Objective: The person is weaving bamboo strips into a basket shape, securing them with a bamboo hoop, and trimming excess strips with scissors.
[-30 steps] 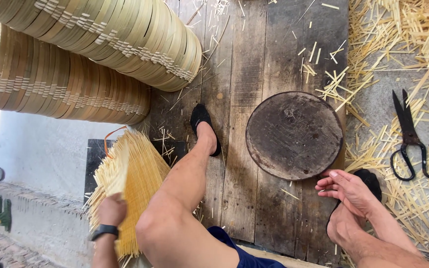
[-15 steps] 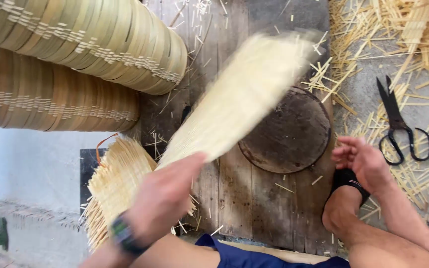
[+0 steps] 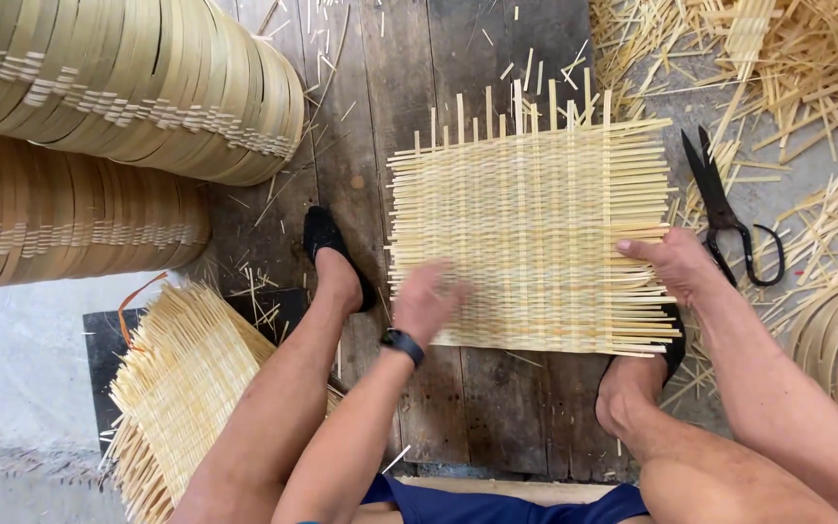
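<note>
1. Woven bamboo mat (image 3: 535,233): a flat, pale yellow rectangle of thin split strips crossed over and under each other, lying on the dark wooden boards (image 3: 361,126) in front of the seated person, between the two feet.
2. Its edges are untrimmed: loose strip ends stick out on every side, the longest ones along the far edge.
3. Left hand (image 3: 426,303) rests on the mat's near-left part, fingers spread flat and blurred; it clasps nothing that can be made out. A dark watch (image 3: 402,343) sits on that wrist.
4. Right hand (image 3: 671,264) lies on the mat's right edge, fingers extended flat over the strip ends, pressing rather than gripping.
5. Black slipper (image 3: 327,243) on the left foot stands just beside the mat's left edge; the right foot is partly under the near-right corner.
6. Black scissors (image 3: 729,213) lie closed on the ground just right of the mat, near the right hand.
7. Loose bamboo offcuts (image 3: 807,68) are scattered at the upper right.
8. Another pile of woven mats (image 3: 181,378) sits at the lower left beside the left leg.
9. Stacked round bamboo hoops (image 3: 118,87) fill the upper left.
</note>
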